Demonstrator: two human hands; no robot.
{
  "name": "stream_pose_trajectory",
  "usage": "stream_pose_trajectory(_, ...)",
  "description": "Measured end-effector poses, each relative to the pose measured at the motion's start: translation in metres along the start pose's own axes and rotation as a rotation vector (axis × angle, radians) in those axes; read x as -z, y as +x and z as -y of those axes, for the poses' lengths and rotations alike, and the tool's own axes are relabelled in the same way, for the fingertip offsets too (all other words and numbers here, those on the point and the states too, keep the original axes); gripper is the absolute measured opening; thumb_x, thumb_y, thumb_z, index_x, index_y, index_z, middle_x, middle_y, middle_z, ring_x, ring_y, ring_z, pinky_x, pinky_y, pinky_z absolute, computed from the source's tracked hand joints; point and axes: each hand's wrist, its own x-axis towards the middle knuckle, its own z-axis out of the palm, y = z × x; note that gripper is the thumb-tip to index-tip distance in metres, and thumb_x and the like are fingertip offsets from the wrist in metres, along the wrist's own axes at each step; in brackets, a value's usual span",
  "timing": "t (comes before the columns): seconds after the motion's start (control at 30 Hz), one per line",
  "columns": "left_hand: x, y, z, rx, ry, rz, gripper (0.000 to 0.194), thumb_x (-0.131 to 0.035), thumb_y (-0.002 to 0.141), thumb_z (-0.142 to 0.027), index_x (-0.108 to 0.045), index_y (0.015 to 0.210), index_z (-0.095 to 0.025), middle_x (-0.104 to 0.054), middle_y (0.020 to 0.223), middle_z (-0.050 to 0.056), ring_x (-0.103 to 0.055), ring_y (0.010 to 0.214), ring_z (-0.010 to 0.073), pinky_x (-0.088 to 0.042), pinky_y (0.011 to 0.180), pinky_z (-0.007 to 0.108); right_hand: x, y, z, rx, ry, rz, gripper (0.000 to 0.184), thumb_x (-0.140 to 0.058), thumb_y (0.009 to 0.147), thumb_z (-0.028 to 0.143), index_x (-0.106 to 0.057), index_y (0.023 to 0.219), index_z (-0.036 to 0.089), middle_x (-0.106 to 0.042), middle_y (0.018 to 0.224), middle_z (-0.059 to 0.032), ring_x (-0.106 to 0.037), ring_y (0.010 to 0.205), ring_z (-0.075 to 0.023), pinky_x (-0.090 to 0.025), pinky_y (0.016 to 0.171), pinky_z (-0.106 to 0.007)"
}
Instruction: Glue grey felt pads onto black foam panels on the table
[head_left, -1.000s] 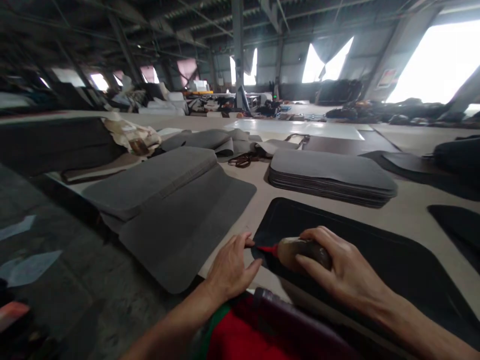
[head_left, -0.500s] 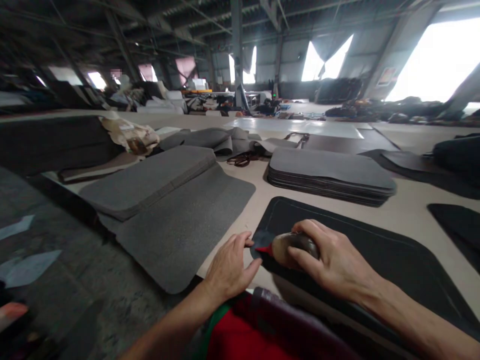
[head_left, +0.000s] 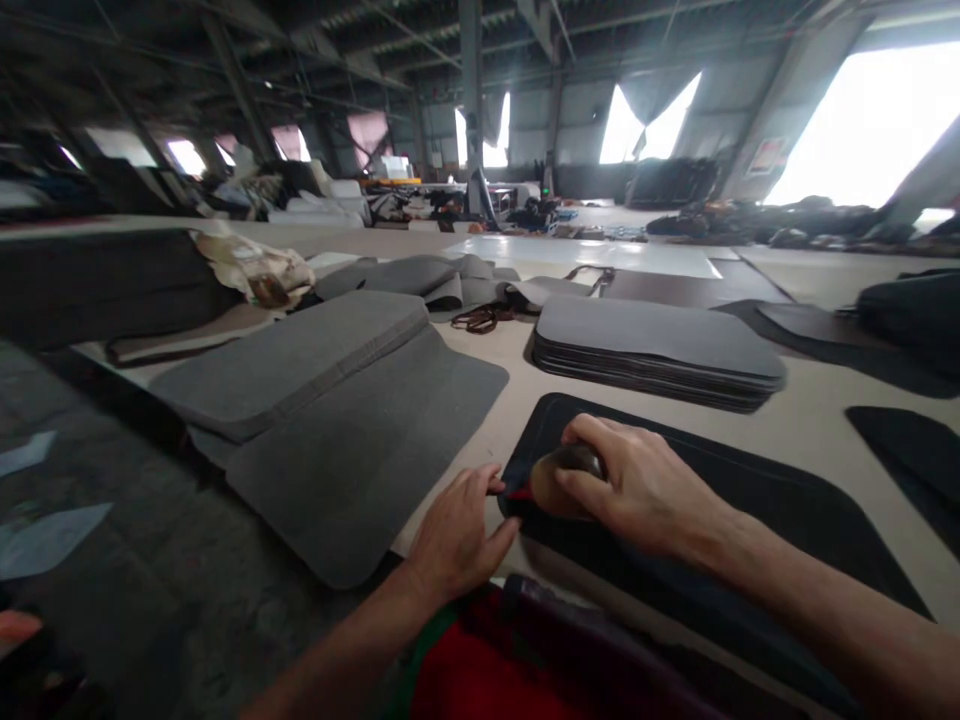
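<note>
The bottle [head_left: 549, 490] is over the black mat's [head_left: 757, 500] left end. It looks light and squashy, so its fat middle seems best to hold. The right hand [head_left: 645, 485] has its fingers wrapped round it. The left hand [head_left: 456, 530], by the mat's left edge, has loose, bent fingers. I see one bottle, one black mat and, behind the mat, one neat pile [head_left: 660, 335].
</note>
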Motion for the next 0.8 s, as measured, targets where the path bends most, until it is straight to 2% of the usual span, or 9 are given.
stream_pose_trajectory(0.3, 0.001, 0.000, 0.000, -0.005, -0.004, -0.005, 0.058, -0.069, 0.078, -0.018, -0.040, 0.128, -0.022, -0.063, 0.110, 0.007, -0.061, 0.105, 0.0263, -0.052, 0.094, 0.045, 0.011, 0.011, 0.007, 0.002, -0.041, 0.038, 0.009, -0.056, 0.084, 0.029, -0.056, 0.088, 0.021, -0.060, 0.079, -0.0006, -0.049, 0.065, -0.0152, -0.026, 0.058, -0.027)
stream_pose_trajectory(0.8, 0.001, 0.002, -0.001, -0.003, -0.006, -0.002, 0.053, -0.070, 0.079, -0.019, -0.043, 0.125, -0.021, -0.062, 0.110, 0.007, -0.061, 0.104, 0.0255, -0.051, 0.092, 0.044, 0.013, 0.013, 0.012, 0.020, -0.090, 0.035, 0.013, -0.054, 0.082, 0.029, -0.060, 0.091, 0.021, -0.062, 0.081, -0.0032, -0.052, 0.069, -0.0176, -0.026, 0.058, -0.027)
